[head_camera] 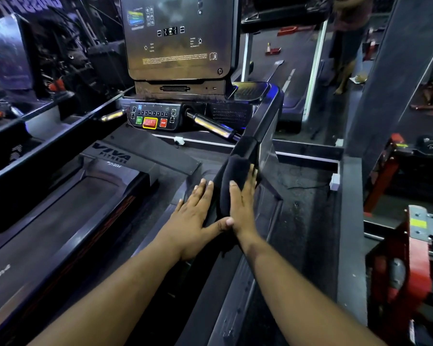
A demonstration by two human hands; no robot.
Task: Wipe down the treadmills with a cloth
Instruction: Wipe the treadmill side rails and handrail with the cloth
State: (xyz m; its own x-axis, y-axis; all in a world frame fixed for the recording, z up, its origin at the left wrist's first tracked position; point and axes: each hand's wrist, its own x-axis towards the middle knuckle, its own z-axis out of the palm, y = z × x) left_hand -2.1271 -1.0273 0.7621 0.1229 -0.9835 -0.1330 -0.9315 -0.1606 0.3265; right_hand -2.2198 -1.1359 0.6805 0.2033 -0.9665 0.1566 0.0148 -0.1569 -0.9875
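Observation:
A dark cloth is draped over the right handrail of a black treadmill. My right hand lies flat along the right side of the cloth with straight fingers pressing it to the rail. My left hand lies flat on the left side of the same rail, its fingers straight and its thumb reaching across to touch the right hand. The treadmill's console screen and button panel stand ahead of both hands.
The running belt stretches to the lower left. Another treadmill stands at the far left. Red metal equipment fills the right side. A person's legs are at the back right near a grey pillar.

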